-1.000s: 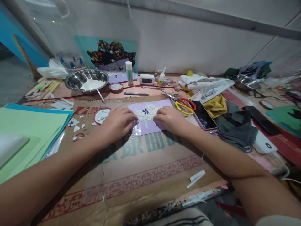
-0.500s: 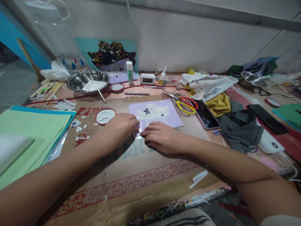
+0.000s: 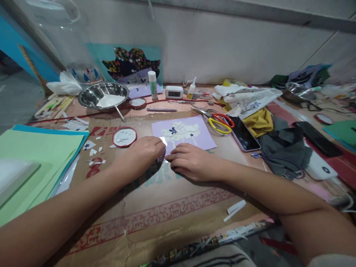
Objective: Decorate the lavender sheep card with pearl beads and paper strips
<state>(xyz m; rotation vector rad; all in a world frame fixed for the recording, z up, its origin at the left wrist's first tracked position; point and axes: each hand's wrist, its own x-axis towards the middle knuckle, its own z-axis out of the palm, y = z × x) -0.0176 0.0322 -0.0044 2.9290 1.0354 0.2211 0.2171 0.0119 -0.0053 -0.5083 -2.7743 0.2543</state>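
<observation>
A lilac card [image 3: 207, 139] lies in front of me, bearing a white fabric shape [image 3: 182, 131] edged with small white beads and dotted with dark blue flowers. At the card's lower left, my left hand [image 3: 148, 150] is closed, its fingertips pressed on a small shiny sheet with purple bead-like dots [image 3: 160, 159], mostly hidden. Close beside it, my right hand [image 3: 191, 161] rests over the card's lower edge. Its fingers are curled together, and what they grip is hidden. Left of the card stands a red-rimmed lid [image 3: 125, 137] with several pearly beads.
Behind are a steel bowl [image 3: 104, 91], a glue stick [image 3: 152, 85], a digital clock [image 3: 174, 92] and a small glue bottle [image 3: 191, 88]. To the right lie scissors [image 3: 219, 124], a phone [image 3: 244, 135] and cloth pieces [image 3: 258, 122]. Green paper sheets [image 3: 39, 159] are stacked at left.
My left hand has lowered slightly, its fingers now closer together and covering more of the purple-dotted sheet. My right hand is almost unmoved.
</observation>
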